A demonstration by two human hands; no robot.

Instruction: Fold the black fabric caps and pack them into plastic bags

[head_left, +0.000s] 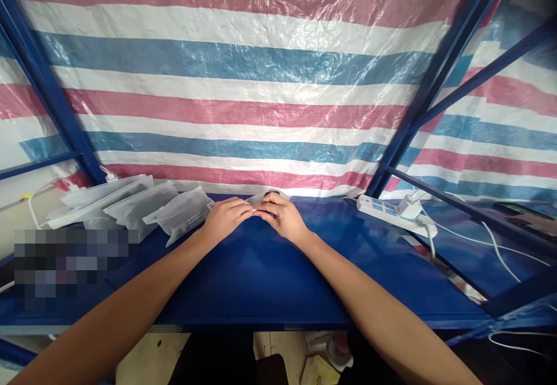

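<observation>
Bare arms [361, 286] reach over the blue table [261, 280]. The left hand [228, 218] and right hand [284, 217] meet, fingers bent; any grip is hidden. A see-through bag [255, 199] peeks out behind them. Cloudy bags [185, 212] lie left, a white power strip [383, 212] right.

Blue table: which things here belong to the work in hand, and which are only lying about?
In use, it seems:
- left hand
- right hand
- pale translucent piece, mostly hidden behind them

Apparently lying about:
- translucent bags at left
- white power strip at right
</observation>
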